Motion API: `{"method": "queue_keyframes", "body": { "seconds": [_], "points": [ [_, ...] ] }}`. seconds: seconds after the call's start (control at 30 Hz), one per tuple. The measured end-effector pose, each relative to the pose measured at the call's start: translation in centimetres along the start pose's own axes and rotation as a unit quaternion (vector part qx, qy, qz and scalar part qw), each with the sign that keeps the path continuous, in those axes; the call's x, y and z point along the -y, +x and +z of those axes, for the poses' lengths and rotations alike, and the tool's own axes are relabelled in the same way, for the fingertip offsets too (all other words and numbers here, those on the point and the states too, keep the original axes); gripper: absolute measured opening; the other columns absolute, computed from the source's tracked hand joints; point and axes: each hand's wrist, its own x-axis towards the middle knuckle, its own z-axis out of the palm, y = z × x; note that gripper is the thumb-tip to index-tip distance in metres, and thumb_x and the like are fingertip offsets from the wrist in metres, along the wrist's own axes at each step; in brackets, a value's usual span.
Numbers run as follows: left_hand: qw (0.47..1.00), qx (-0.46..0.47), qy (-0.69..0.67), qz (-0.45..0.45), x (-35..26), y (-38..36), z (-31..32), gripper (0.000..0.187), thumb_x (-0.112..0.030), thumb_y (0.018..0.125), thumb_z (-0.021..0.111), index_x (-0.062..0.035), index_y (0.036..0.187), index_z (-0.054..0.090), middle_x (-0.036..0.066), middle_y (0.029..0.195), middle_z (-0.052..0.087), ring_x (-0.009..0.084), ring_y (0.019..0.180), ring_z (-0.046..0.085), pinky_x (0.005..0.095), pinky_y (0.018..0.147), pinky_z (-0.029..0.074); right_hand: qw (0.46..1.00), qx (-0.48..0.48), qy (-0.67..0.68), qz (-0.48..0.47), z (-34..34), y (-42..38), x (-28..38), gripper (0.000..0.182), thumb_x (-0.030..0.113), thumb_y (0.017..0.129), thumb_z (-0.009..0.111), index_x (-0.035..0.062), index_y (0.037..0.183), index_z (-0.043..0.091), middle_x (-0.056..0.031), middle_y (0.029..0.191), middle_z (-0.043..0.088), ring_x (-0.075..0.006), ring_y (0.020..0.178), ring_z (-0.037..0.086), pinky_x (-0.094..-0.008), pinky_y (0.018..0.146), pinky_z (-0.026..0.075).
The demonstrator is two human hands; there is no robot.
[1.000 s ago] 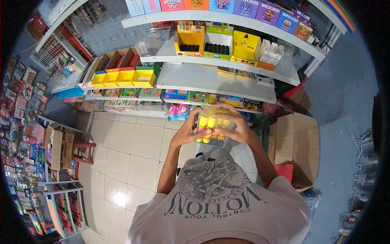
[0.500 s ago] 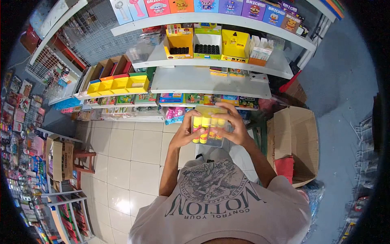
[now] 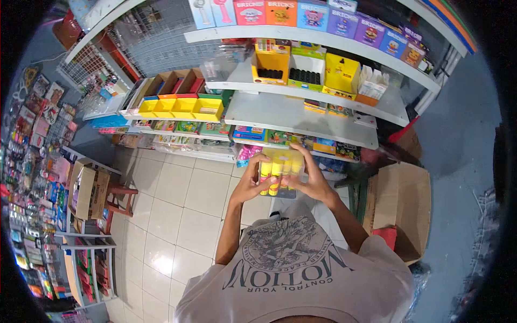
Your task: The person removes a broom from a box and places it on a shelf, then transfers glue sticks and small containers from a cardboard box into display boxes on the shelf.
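Note:
A clear plastic box [image 3: 288,189] with several yellow glue sticks [image 3: 275,171] inside is held in front of my chest. My left hand [image 3: 252,180] grips its left side, the thumb lying across the front. On the right side my right hand [image 3: 312,176] holds the same box, with its thumb on the front and a finger along the top edge. The box is upright, just in front of the lower shelves.
Shelves [image 3: 301,117] ahead carry an orange display box [image 3: 271,63], a yellow one [image 3: 341,74] and yellow trays [image 3: 183,107]. A large cardboard box [image 3: 401,204] stands at right. At left are a red stool [image 3: 121,198], another carton [image 3: 90,191] and hanging goods.
The shelves and surroundings have shifted right and slightly down in view, with a slight tilt. Both hands still hold the box, which sits slightly further right and lower.

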Motion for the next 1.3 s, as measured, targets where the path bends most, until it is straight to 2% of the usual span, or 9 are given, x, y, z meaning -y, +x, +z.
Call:
{"method": "queue_keyframes", "body": {
  "seconds": [0.1, 0.37, 0.5, 0.83, 0.97, 1.03, 1.1, 1.2, 1.3],
  "points": [
    [0.999, -0.033, -0.010, -0.014, -0.9, -0.7, -1.1, 0.058, -0.008, 0.083, 0.073, -0.0108, 0.131, 0.039, 0.008, 0.128, 0.044, 0.0207, 0.122, 0.044, 0.0367, 0.099, 0.040, 0.990, 0.084, 0.067, 0.088, 0.8, 1.2, 0.5, 0.091, 0.032, 0.073, 0.084, 0.0067, 0.142, 0.031, -0.0154, 0.132, 0.048, -0.0251, 0.120, 0.051, -0.0405, 0.102, 0.040],
    [0.991, -0.010, 0.086, -0.104, -3.9, 0.9, -6.2, 0.096, -0.016, 0.063, 0.087, -0.0109, 0.143, 0.035, 0.011, 0.140, 0.045, 0.0257, 0.130, 0.042, 0.0437, 0.105, 0.038, 0.991, 0.125, 0.042, 0.011, 3.0, 4.6, -0.4, 0.080, 0.021, 0.072, 0.085, 0.0068, 0.135, 0.038, -0.0111, 0.128, 0.049, -0.0220, 0.122, 0.049, -0.0374, 0.100, 0.042],
    [0.947, 0.138, 0.287, -0.051, -5.0, 4.3, -9.7, 0.095, -0.013, 0.059, 0.086, -0.0075, 0.141, 0.038, 0.014, 0.133, 0.048, 0.0312, 0.125, 0.046, 0.0401, 0.106, 0.036, 0.988, 0.148, -0.027, -0.018, 3.7, 7.5, -0.8, 0.082, 0.028, 0.071, 0.085, 0.0073, 0.135, 0.039, -0.0136, 0.129, 0.049, -0.0262, 0.120, 0.049, -0.0381, 0.099, 0.043],
    [0.917, 0.193, 0.347, -0.038, -6.8, 15.6, -17.7, 0.077, -0.014, 0.064, 0.082, -0.0041, 0.129, 0.043, 0.016, 0.124, 0.048, 0.0343, 0.120, 0.048, 0.0386, 0.102, 0.040, 0.973, 0.122, -0.137, -0.142, 3.2, 18.8, -1.6, 0.088, 0.028, 0.072, 0.083, 0.0067, 0.140, 0.032, -0.0143, 0.137, 0.043, -0.0263, 0.119, 0.048, -0.0353, 0.099, 0.042],
    [0.899, 0.192, 0.395, -0.005, -7.2, 20.1, -21.4, 0.077, -0.013, 0.064, 0.083, -0.0016, 0.128, 0.042, 0.016, 0.124, 0.048, 0.0327, 0.120, 0.048, 0.0383, 0.102, 0.039, 0.992, 0.049, -0.044, -0.112, 0.9, 22.9, -3.5, 0.077, 0.024, 0.082, 0.074, 0.0068, 0.142, 0.030, -0.0130, 0.139, 0.043, -0.0234, 0.116, 0.050, -0.0358, 0.093, 0.043],
    [0.912, 0.184, 0.365, 0.011, -7.2, 21.8, -22.8, 0.079, -0.015, 0.062, 0.084, -0.0030, 0.128, 0.043, 0.015, 0.124, 0.049, 0.0318, 0.120, 0.048, 0.0382, 0.103, 0.039, 0.996, -0.003, -0.045, -0.075, -0.4, 24.7, -4.4, 0.050, 0.016, 0.089, 0.065, 0.0066, 0.133, 0.044, -0.0108, 0.133, 0.047, -0.0216, 0.100, 0.057, -0.0359, 0.083, 0.048],
    [0.909, 0.175, 0.378, 0.018, -7.0, 23.5, -23.9, 0.081, -0.014, 0.060, 0.086, -0.0051, 0.129, 0.045, 0.013, 0.124, 0.050, 0.0285, 0.117, 0.050, 0.0366, 0.100, 0.040, 0.995, -0.019, -0.099, 0.015, -1.5, 26.2, -4.5, 0.045, 0.011, 0.089, 0.063, 0.0050, 0.130, 0.047, -0.0121, 0.129, 0.049, -0.0267, 0.102, 0.059, -0.0386, 0.083, 0.050],
    [0.904, 0.181, 0.388, -0.001, -7.7, 25.2, -23.8, 0.079, -0.015, 0.060, 0.086, -0.0071, 0.128, 0.046, 0.013, 0.123, 0.050, 0.0297, 0.117, 0.050, 0.0376, 0.101, 0.040, 0.966, -0.055, -0.249, -0.050, -1.4, 27.2, -5.7, 0.042, 0.011, 0.089, 0.061, 0.0038, 0.128, 0.048, -0.0145, 0.127, 0.050, -0.0333, 0.109, 0.058, -0.0432, 0.089, 0.049],
    [0.904, 0.186, 0.385, 0.006, -6.7, 26.6, -24.1, 0.078, -0.016, 0.061, 0.085, -0.0074, 0.127, 0.045, 0.013, 0.123, 0.051, 0.0311, 0.116, 0.052, 0.0390, 0.101, 0.041, 0.935, -0.049, -0.352, 0.019, -0.9, 27.4, -7.1, 0.038, 0.014, 0.089, 0.059, 0.0036, 0.125, 0.050, -0.0170, 0.127, 0.051, -0.0378, 0.114, 0.054, -0.0454, 0.092, 0.048]
  ]
}}
